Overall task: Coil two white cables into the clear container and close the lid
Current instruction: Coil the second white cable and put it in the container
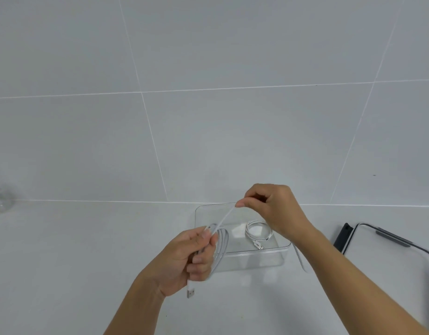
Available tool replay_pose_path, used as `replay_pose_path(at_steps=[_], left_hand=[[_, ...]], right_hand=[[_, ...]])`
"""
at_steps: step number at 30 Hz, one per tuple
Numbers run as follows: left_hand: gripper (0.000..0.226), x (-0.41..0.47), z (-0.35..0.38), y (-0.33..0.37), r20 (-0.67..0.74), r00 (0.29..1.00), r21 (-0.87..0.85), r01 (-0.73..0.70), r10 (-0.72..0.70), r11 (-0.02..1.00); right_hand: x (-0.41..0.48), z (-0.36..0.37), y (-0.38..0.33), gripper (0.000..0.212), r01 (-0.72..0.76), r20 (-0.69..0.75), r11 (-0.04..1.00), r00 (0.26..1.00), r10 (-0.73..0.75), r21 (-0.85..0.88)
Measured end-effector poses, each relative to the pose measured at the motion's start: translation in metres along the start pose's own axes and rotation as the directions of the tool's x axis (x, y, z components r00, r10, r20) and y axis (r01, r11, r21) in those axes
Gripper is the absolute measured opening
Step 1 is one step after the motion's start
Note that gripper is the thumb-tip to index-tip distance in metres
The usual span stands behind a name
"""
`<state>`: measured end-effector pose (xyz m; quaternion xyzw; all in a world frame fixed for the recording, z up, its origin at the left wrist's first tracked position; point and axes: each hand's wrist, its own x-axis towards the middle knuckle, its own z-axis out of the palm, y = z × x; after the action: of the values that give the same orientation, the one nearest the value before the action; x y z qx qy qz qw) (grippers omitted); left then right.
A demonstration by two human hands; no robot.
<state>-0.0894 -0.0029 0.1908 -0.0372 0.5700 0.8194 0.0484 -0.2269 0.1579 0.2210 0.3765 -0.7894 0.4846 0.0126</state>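
Pale tiled floor (87,262). The left hand (184,259) clamps loops of the limp, light second cable (220,240), best gripped at the bundle; the right hand (273,209) pinches its strand. One coiled cable (257,229) already lies in the clear container (257,258). One lid (389,259) sits at right.

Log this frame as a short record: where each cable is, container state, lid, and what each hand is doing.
first cable: coiled white cable, lying inside the clear container
second cable: white cable, partly looped, held above the container's near left side
left hand: grips the loops, USB plug hanging below
right hand: pinches the cable's free length, pulled taut
lid: off, lying on the counter to the right
container: open
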Motion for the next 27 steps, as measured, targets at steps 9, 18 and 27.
replay_pose_path(at_steps=[9,18,27], left_hand=[[0.027,0.0,-0.023,0.004,0.026,0.984,-0.306,-0.161,0.177,0.938],[0.049,-0.001,-0.051,0.032,0.229,0.895,-0.597,-0.183,0.384,0.781],[0.018,0.022,-0.034,0.063,0.019,0.926,-0.395,-0.339,0.377,0.854]], right_hand=[[0.002,-0.001,0.025,0.018,-0.138,0.012,0.986,0.99,0.138,0.089],[-0.004,0.0,0.068,0.013,-0.24,-0.228,0.951,0.932,0.282,0.193],[-0.005,0.021,0.074,0.032,0.018,-0.066,0.624,0.992,-0.111,-0.781]])
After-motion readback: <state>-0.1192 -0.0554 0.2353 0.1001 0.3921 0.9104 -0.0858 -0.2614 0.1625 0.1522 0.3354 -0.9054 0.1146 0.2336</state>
